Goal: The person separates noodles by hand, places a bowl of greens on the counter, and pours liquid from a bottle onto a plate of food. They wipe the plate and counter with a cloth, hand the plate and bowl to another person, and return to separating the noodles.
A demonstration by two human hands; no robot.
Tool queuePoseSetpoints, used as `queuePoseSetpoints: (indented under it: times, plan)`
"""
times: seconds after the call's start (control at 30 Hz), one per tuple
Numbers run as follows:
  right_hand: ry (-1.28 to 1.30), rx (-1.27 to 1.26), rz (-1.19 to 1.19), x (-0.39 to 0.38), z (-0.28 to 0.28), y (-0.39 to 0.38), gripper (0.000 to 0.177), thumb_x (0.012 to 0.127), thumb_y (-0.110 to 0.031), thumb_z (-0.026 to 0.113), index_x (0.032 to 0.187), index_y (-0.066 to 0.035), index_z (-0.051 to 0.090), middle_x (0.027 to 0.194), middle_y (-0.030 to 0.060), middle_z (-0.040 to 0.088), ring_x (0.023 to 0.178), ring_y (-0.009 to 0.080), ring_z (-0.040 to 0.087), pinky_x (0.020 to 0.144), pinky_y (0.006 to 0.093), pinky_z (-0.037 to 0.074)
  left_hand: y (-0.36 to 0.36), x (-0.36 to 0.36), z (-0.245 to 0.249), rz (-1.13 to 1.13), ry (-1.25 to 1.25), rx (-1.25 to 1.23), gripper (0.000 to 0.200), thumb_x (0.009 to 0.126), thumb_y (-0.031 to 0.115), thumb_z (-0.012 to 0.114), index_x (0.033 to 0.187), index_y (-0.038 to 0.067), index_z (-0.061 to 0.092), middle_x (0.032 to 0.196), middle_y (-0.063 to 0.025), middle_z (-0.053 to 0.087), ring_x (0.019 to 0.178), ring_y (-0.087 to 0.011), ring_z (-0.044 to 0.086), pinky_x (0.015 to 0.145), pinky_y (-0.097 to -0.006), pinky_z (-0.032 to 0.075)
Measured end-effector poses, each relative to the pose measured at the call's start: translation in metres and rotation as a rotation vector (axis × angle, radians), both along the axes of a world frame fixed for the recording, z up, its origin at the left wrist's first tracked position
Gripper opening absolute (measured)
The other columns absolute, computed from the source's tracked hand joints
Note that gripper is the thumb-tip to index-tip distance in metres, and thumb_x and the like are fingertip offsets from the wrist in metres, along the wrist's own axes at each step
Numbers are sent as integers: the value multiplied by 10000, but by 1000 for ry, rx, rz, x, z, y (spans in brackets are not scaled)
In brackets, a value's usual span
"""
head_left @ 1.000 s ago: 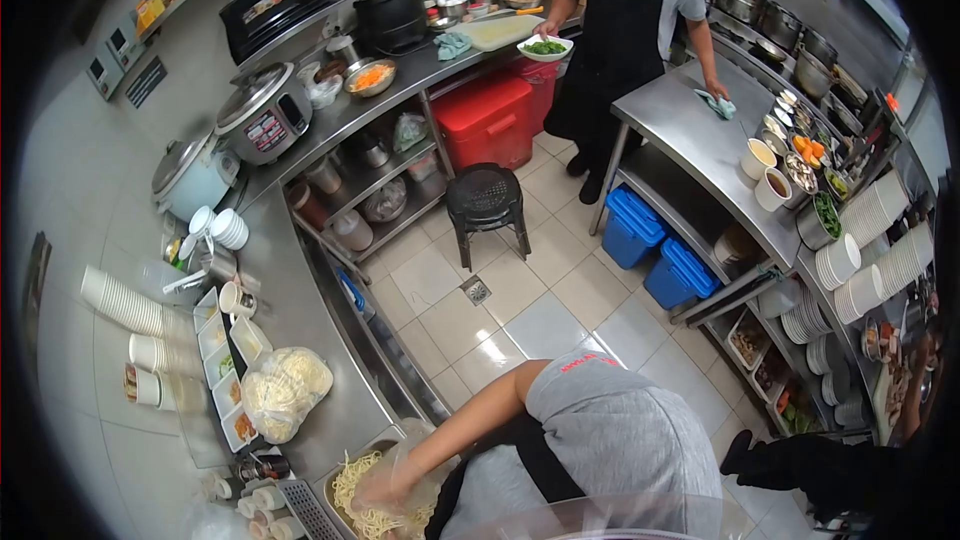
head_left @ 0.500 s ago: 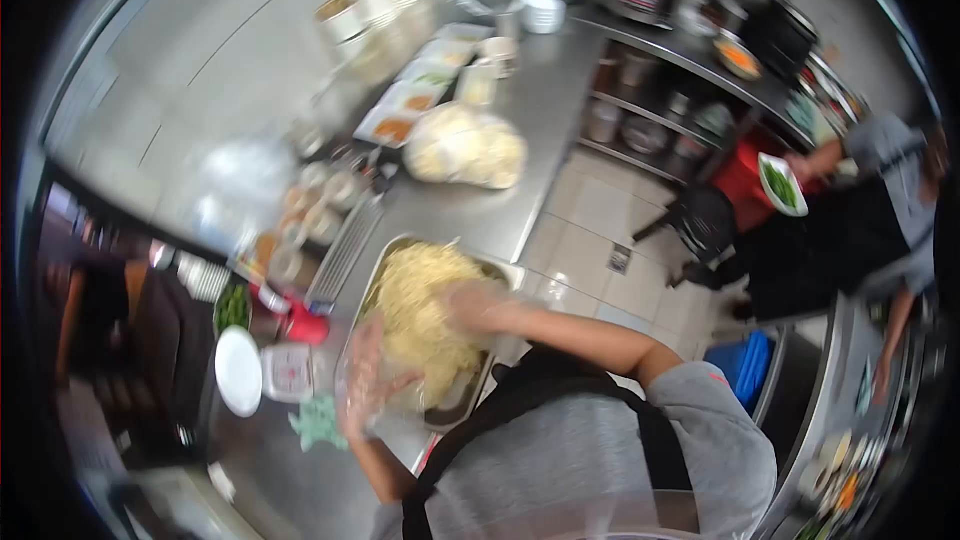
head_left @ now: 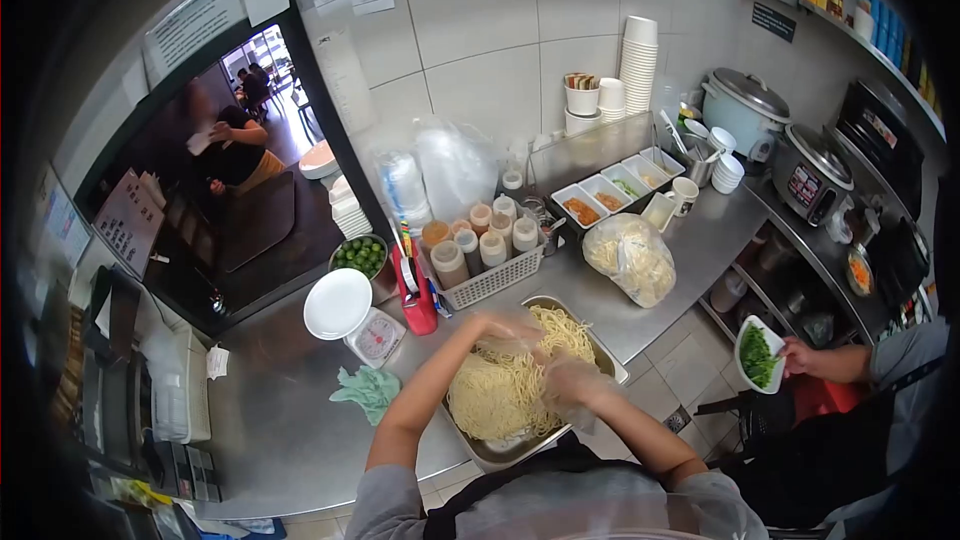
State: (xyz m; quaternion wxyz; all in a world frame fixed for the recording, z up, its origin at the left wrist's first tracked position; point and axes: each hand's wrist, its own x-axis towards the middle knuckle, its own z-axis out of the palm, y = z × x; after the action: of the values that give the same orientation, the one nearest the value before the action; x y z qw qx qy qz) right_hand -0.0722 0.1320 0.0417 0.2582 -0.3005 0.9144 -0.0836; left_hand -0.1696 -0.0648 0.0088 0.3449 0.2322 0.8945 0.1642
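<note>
A deep metal tray (head_left: 612, 360) on the counter is heaped with pale yellow noodles (head_left: 495, 400). My left hand (head_left: 512, 330), in a clear plastic glove, reaches over the far part of the heap and touches the noodles. At the right side of the tray, my right hand (head_left: 580, 382), gloved likewise, is against the noodles. Its fingers are smeared by motion, and those of my left hand are partly hidden among glove and strands. Whether either hand grips noodles cannot be made out. Beyond the tray, a clear bag of noodles (head_left: 632, 260) lies on the counter.
Left of the tray are a green cloth (head_left: 367, 395), a kitchen scale (head_left: 376, 337) and a red tape dispenser (head_left: 415, 290). Behind stands a basket of squeeze bottles (head_left: 490, 275). A co-worker's hand (head_left: 797, 356) at right holds a dish of chopped greens (head_left: 758, 356).
The view has swung round and sharpened. My left hand, spread beside the tray's left side before, is now over the noodles. My right hand stays at the noodles.
</note>
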Motion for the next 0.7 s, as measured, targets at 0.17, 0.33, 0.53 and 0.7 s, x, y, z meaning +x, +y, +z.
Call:
queuePoseSetpoints:
  times: [0.17,0.33,0.53,0.7]
  plan:
    - [134,-161,87,-29,17,-11,624,744,-341,632,1263,-42,458,1104,228,580,1020,328,570,864,404,455,-24,-18,-57,34,-113,415,633,853,591,427,1230,92,527,1243,-118,523,1112,-266,489,928,-364,397]
    - [40,-28,197,-40,19,-54,472,826,-422,561,1080,-24,579,1073,208,585,918,336,587,811,410,458,-56,0,-34,564,-663,678,644,887,512,420,1424,186,277,1471,-25,254,1303,-230,296,981,-494,340]
    - [67,-458,320,-73,-86,-83,534,841,-481,533,1128,-31,558,1091,180,591,985,300,563,863,393,440,-46,4,-51,508,-560,618,621,906,467,411,1438,193,244,1475,-13,245,1334,-193,228,976,-513,337]
    - [-9,-536,261,-68,-76,-73,514,872,-479,483,1193,-81,536,1141,155,583,1053,299,543,921,393,411,-32,-17,-82,247,-407,528,545,907,465,432,1359,162,394,1379,-32,366,1237,-174,344,967,-388,375]
